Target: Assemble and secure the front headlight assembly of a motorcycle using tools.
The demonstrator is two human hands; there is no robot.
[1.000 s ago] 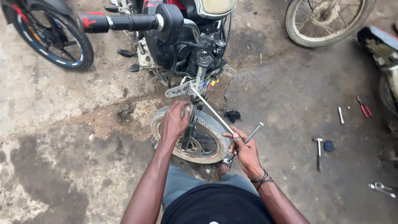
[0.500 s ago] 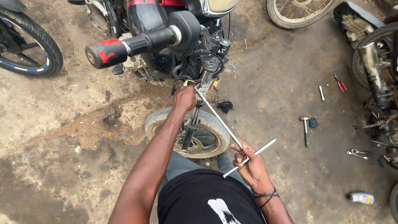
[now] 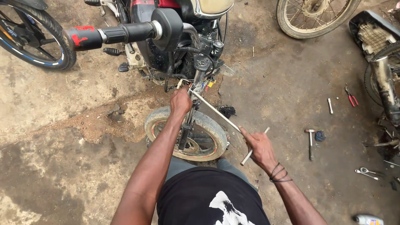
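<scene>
Centrally, the left hand [image 3: 181,101] is closed around the motorcycle's fork tube [image 3: 188,121] above the front wheel [image 3: 210,129]. The right hand [image 3: 259,146] is clenched on the crossbar of a long T-handle wrench [image 3: 221,116], whose shaft slants up to the fork top. A hammer [image 3: 310,141] lies on the concrete floor [image 3: 62,166] nearby.

A bright, smooth metal T-handle wrench [image 3: 221,114] contrasts with the worn, dusty rubber front tyre [image 3: 208,125] at six o'clock, the matt black rubber handlebar grip [image 3: 89,37] at eleven, and rough stained concrete floor [image 3: 50,146].
</scene>
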